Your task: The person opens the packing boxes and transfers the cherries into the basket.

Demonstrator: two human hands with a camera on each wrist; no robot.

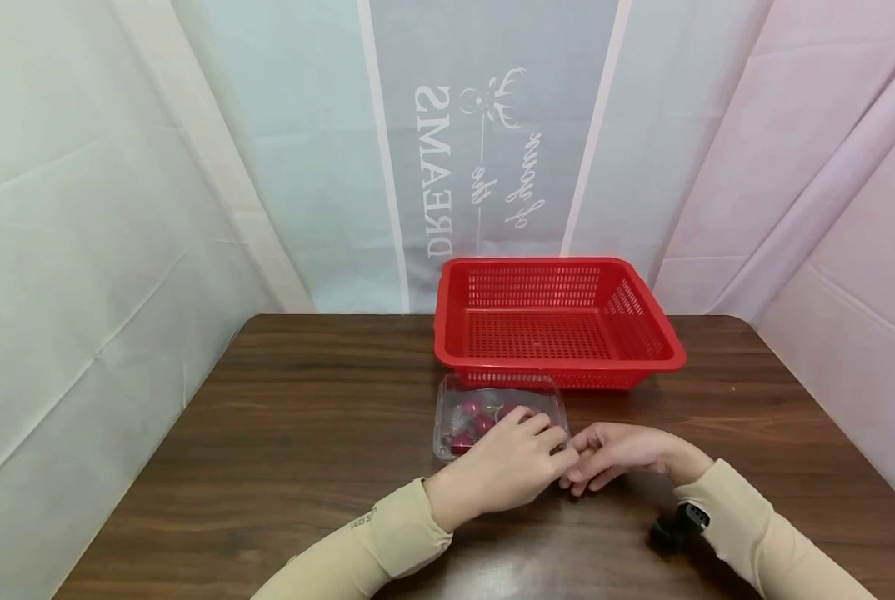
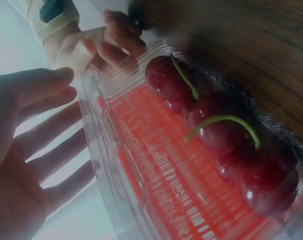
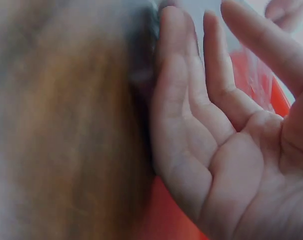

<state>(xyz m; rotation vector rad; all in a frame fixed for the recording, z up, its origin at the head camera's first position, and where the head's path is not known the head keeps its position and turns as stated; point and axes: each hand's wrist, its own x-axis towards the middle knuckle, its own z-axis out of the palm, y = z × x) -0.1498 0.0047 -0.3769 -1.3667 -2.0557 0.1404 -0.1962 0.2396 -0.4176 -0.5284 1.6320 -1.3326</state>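
Observation:
A clear plastic box point(image 1: 442, 423) with several dark red cherries point(image 2: 266, 182) in it stands on the table; two green stems show up close. My left hand point(image 1: 509, 463) reaches over the box's near right part and covers some of it. In the left wrist view its fingers point(image 2: 56, 150) extend loosely beside the box's rim, with nothing gripped between them. At the box's right side is my right hand point(image 1: 631, 448), palm turned inward. Its fingers point(image 3: 171, 105) are fairly straight and lie at or against the box's corner; exact contact cannot be told.
Just behind the box stands a red perforated plastic basket point(image 1: 560, 365), close to it. The dark wooden table point(image 1: 282, 450) extends to both sides. Pale curtains point(image 1: 327, 167) hang behind and around it. A black device point(image 1: 668, 529) sits by the right wrist.

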